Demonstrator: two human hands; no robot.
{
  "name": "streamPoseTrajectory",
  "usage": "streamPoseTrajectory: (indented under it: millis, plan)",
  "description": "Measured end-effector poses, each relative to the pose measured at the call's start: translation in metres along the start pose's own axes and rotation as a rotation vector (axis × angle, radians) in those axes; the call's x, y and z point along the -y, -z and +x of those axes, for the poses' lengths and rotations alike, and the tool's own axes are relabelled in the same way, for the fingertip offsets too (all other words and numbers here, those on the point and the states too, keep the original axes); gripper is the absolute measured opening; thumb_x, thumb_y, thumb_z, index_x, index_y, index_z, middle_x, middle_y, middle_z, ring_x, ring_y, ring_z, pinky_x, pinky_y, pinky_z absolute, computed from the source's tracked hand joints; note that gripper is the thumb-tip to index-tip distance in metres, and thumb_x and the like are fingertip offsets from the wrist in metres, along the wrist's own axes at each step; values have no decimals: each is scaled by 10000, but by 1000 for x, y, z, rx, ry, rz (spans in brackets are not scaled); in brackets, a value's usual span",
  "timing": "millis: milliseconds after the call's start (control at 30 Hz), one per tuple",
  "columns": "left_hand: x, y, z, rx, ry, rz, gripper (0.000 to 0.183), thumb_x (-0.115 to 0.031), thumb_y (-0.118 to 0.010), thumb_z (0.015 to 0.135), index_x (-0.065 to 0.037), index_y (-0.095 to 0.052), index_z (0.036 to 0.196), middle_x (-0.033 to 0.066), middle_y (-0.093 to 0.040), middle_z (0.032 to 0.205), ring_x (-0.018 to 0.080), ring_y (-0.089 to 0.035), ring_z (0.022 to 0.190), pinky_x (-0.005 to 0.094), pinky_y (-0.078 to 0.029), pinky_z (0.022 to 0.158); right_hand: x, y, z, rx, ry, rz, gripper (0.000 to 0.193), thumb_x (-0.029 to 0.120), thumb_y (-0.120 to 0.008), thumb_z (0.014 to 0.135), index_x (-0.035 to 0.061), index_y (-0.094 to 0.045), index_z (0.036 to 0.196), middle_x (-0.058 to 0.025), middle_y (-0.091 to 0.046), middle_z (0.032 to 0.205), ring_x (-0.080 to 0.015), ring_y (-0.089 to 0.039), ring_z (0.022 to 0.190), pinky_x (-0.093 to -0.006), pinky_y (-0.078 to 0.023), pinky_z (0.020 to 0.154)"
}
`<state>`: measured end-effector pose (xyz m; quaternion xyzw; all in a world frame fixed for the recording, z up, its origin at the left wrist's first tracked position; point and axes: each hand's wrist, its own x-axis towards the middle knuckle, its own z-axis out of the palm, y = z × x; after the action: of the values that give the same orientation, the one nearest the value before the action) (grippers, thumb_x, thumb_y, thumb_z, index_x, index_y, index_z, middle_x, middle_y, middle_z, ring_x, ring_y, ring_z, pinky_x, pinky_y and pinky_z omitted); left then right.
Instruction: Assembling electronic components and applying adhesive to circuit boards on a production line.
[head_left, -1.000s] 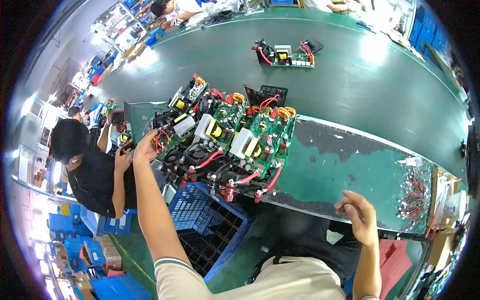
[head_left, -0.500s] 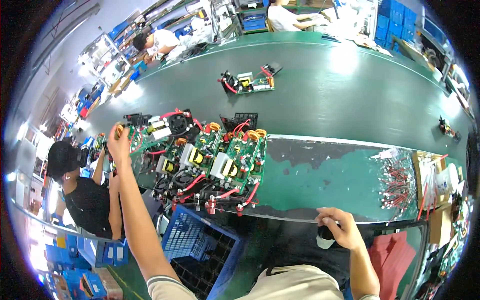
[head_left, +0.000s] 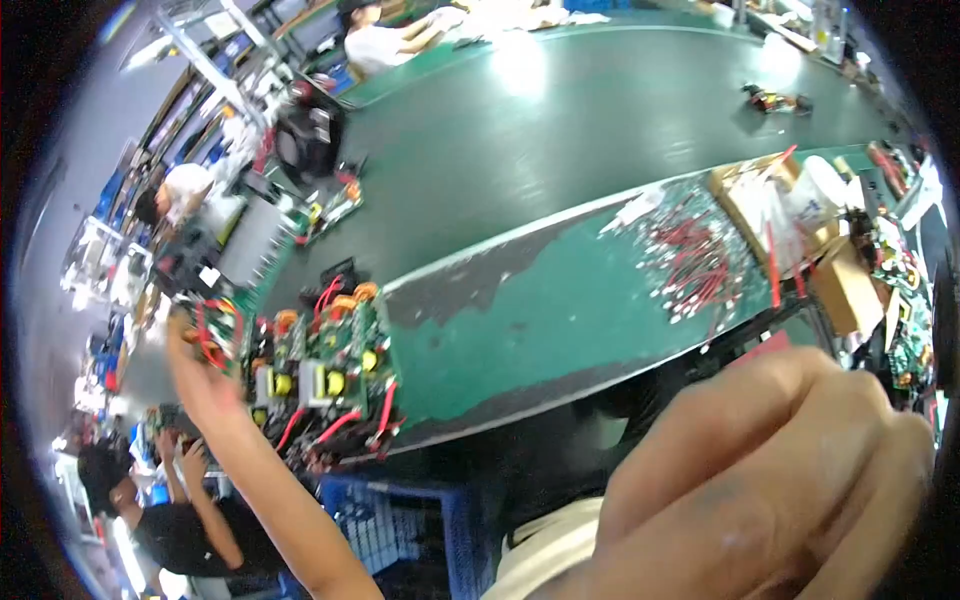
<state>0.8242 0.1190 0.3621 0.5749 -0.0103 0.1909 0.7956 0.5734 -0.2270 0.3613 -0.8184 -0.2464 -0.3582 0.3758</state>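
My left hand is closed on the near end of a circuit board assembly, raised and tilted at the left. It carries a grey metal plate, red wires and a black fan at its far end; motion blurs it. Just right of this hand, several upright circuit boards with yellow-wrapped parts, copper coils and thick red leads stand on the bench. My right hand looms large at the lower right, close to the camera. Its fingers are curled, and whatever they may hold is hidden.
A bundle of red and white wires lies on the green bench, beside a cardboard box. Beyond runs a dark green belt with a small assembly. Below is a blue crate; a co-worker works at left.
The view has swung right. My left hand now has a circuit board assembly lifted and tilted off the bench. My right hand has come up much closer to the camera.
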Motion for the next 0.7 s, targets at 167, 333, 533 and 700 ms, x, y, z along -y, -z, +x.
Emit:
streamPoseTrajectory:
  millis: [167,333,533,700]
  plan:
    - [77,-20,-128,42,344,-145,287,-238,-675,937,-129,-601,1191,12,-581,913,170,-640,876,418,-577,796,37,75,-87,-2,-25,14,365,-74,-637,768,3,-654,1125,-154,-715,903,-277,-701,778,-353,-535,631]
    - [141,-43,-204,56,499,-295,208,-123,-635,927,-121,-590,1131,-10,-572,939,141,-582,821,340,-541,748,53,124,-111,-36,-157,152,335,-59,-651,750,-15,-677,1082,-160,-715,914,-290,-713,824,-362,-559,666]
    - [145,-50,-308,-55,605,-205,423,29,-669,885,-93,-463,1234,42,-503,1106,138,-559,964,294,-528,782,-25,28,-130,-118,-718,453,304,-38,-527,967,-26,-621,1256,-104,-701,975,-158,-669,896,-300,-533,830]
    - [171,-17,-352,278,540,-109,478,-22,-762,838,-63,-449,1197,35,-495,1063,108,-536,930,245,-481,742,-62,-18,-174,-56,-978,558,279,22,-542,994,-30,-601,1261,-103,-690,1011,-136,-647,918,-290,-522,853]
